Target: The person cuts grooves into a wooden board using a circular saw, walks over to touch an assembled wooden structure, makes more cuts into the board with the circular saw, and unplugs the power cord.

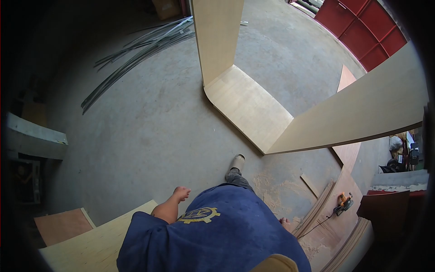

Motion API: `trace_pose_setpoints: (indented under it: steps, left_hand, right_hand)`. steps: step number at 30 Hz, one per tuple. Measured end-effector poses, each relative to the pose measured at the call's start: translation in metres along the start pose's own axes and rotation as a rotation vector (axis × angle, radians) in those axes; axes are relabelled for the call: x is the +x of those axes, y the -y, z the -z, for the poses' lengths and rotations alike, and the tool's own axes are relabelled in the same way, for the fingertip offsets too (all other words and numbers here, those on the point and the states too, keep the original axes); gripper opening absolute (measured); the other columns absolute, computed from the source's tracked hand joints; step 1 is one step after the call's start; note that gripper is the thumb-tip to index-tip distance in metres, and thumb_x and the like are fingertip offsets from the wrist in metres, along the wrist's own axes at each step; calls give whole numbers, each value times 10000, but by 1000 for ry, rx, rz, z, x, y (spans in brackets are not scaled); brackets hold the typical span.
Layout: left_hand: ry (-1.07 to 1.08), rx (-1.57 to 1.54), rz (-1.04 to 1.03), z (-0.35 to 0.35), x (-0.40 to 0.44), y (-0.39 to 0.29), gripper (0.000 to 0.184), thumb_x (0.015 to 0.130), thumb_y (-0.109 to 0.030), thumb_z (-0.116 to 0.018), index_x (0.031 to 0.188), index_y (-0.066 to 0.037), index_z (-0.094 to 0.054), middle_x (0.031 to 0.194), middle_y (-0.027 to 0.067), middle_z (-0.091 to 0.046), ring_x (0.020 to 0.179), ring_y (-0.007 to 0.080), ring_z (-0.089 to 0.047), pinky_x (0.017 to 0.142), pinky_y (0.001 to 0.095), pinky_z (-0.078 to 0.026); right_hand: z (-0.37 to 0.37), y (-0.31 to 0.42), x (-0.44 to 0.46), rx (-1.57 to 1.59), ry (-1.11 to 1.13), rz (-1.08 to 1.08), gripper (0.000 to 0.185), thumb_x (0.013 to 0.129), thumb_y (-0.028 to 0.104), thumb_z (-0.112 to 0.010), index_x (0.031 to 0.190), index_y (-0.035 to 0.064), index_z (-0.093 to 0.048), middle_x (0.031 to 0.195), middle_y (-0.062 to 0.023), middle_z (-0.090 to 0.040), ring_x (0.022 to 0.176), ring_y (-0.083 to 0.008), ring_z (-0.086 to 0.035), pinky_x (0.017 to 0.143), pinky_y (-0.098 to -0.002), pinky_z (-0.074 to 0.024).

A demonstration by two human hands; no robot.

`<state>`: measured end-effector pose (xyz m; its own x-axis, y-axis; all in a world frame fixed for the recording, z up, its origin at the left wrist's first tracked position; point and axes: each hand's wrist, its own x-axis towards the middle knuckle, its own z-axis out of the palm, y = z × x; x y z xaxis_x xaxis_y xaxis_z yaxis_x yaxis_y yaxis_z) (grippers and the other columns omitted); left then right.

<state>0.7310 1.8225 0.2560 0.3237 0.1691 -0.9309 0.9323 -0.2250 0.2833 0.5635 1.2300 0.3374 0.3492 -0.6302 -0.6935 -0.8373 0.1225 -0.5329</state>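
My left hand (182, 194) hangs beside my body over the concrete floor, its fingers loosely curled with nothing visible in them. Just a bit of my right hand (285, 222) shows past the shirt on my other side; most of its fingers are hidden. Ahead of me stands a pale plywood frame, with a base panel (249, 106) on the floor, an upright panel (218, 38) at its far left end and a long side panel (358, 106) rising on the right. Neither hand touches it. My shoe (238, 162) is close to the base panel's near corner.
Thin metal strips (136, 56) lie on the floor at left. An orange and black power tool (343, 204) with a cord rests on plywood sheets (351, 186) at right, near sawdust (274, 192). A plywood sheet (90, 240) is at lower left. Red metal doors (362, 27) stand behind.
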Motion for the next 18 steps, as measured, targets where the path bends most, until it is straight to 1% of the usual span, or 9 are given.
trace_pose_setpoints:
  steps: [1, 3, 5, 7, 9, 11, 13, 16, 18]
  left_hand:
    - [-2, 2, 16, 5, 3, 2, 263, 931, -297, -703, 1073, -76, -684, 867, 19, -660, 714, 140, -634, 569, 317, -492]
    - [-95, -52, 60, 23, 10, -6, 249, 932, -289, -701, 1079, -89, -680, 869, 17, -661, 729, 139, -640, 605, 325, -502]
    - [-213, -58, 48, 44, -12, -39, 203, 940, -260, -682, 1052, -91, -665, 864, 24, -657, 710, 149, -633, 585, 330, -496]
    - [-245, 8, 2, 67, -31, -72, 212, 948, -251, -677, 1079, -84, -666, 892, 33, -667, 751, 157, -655, 611, 330, -513]
    - [-266, 59, -55, 82, -21, -102, 227, 957, -253, -668, 1105, -80, -666, 922, 39, -675, 786, 165, -666, 636, 337, -527]
    - [-293, 122, -93, 109, -16, -146, 243, 967, -255, -660, 1132, -76, -665, 952, 45, -682, 820, 172, -677, 661, 344, -541]
    - [-327, -89, -132, 105, -21, -187, 298, 986, -267, -641, 1207, -67, -644, 1034, 62, -692, 891, 192, -692, 729, 365, -567]
    - [-289, -97, -207, 108, -13, -236, 334, 994, -276, -629, 1252, -64, -618, 1085, 76, -695, 951, 216, -699, 785, 381, -578]
    - [-231, -20, -240, 109, -6, -269, 348, 995, -279, -628, 1265, -62, -607, 1103, 84, -693, 973, 231, -697, 803, 384, -577]
  right_hand:
    - [-12, 11, 5, -79, 9, -14, 291, 1072, 373, -496, 986, 118, -608, 863, -32, -714, 784, -182, -698, 647, -369, -492]
    - [-29, 39, 19, -104, 1, -20, 318, 1069, 392, -501, 952, 117, -610, 849, -33, -715, 758, -176, -696, 623, -367, -489]
    - [-46, 62, 42, -97, 98, -141, 353, 1063, 409, -507, 912, 111, -622, 838, -44, -713, 732, -171, -687, 604, -370, -488]
    - [-58, 81, 78, -16, 128, -165, 358, 1062, 402, -515, 944, 93, -651, 814, -46, -700, 690, -170, -665, 582, -362, -477]
    - [-78, 114, 110, 10, 69, -245, 358, 1058, 391, -529, 1005, 66, -671, 796, -50, -692, 642, -164, -637, 559, -347, -463]
    - [-97, 148, 138, 88, 67, -182, 345, 1052, 364, -544, 1042, 45, -674, 781, -56, -679, 623, -153, -612, 536, -320, -443]
    - [-116, 174, 166, 128, 108, -97, 312, 1041, 380, -537, 1049, 86, -644, 799, -53, -664, 681, -167, -620, 556, -324, -441]
    - [-152, 212, 194, 176, 104, 12, 288, 1030, 365, -573, 1051, 90, -656, 787, -48, -670, 631, -146, -617, 516, -288, -430]
    - [-172, 243, 189, 140, 65, 89, 284, 992, 337, -609, 995, 63, -682, 789, -70, -690, 664, -158, -635, 562, -313, -484]
